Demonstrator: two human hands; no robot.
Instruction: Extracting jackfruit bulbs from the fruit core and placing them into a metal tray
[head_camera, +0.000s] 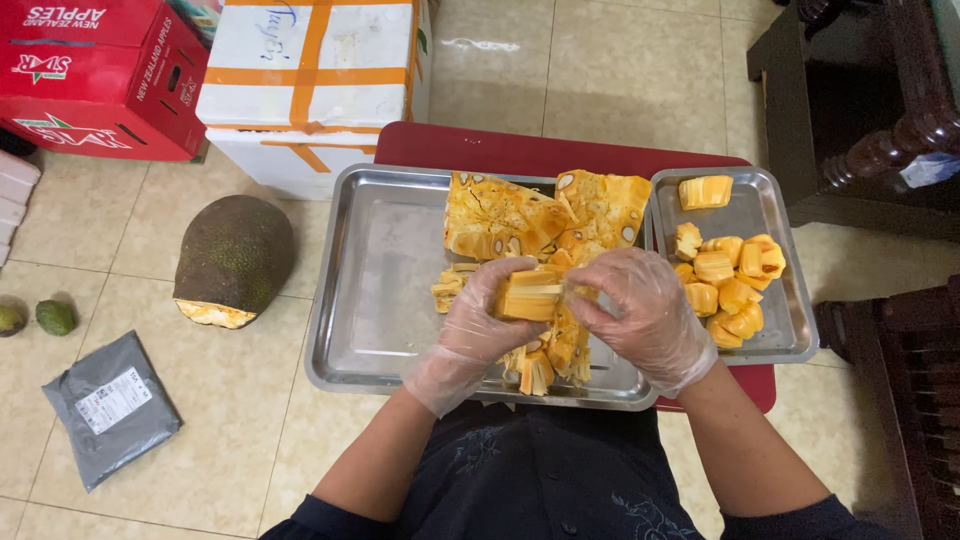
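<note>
Beige tiled floor, low red worktop (560, 152), two steel trays. Left hand (478, 325) and right hand (645, 310), thin clear gloves, fingers pinching jackfruit segment (530, 296) above large tray (375, 290). Likely soft, sticky, slippery, light; grip fibrous ends, not pulp. Pods heaped in small tray (765, 200).
</note>
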